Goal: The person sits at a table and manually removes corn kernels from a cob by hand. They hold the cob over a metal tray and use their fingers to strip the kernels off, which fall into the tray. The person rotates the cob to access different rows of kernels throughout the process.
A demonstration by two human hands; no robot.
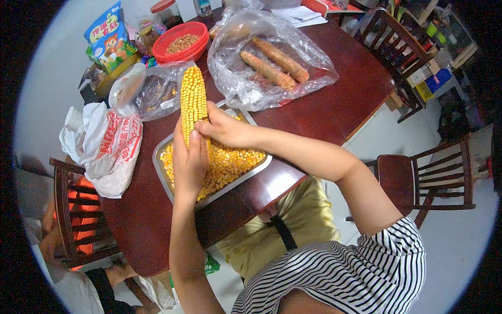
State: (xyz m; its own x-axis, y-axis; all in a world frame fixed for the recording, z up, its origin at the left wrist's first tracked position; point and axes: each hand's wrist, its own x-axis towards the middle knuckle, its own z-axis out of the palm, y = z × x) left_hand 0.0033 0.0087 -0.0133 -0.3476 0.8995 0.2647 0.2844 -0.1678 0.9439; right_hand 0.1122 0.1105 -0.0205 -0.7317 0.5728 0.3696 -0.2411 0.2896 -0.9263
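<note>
An ear of dried yellow corn (pixel 193 94) stands upright in both hands, its lower part partly bare of kernels. My left hand (pixel 189 159) is wrapped around that lower part, thumb on the front. My right hand (pixel 225 127) presses its thumb and fingers against the ear's right side. Beneath them is a metal tray (pixel 231 186) holding loose corn kernels (pixel 235 163). Beyond the tray, two bare corncobs (pixel 270 70) lie in a clear plastic bag (pixel 313 59).
A smaller clear bag (pixel 157 92), a white printed plastic bag (pixel 117 157) and a red basket (pixel 202 33) of nuts are on the wooden table (pixel 353 86). A blue snack bag (pixel 110 39) stands at the far left. Another person sits at the lower left; wooden chairs (pixel 396 180) stand around.
</note>
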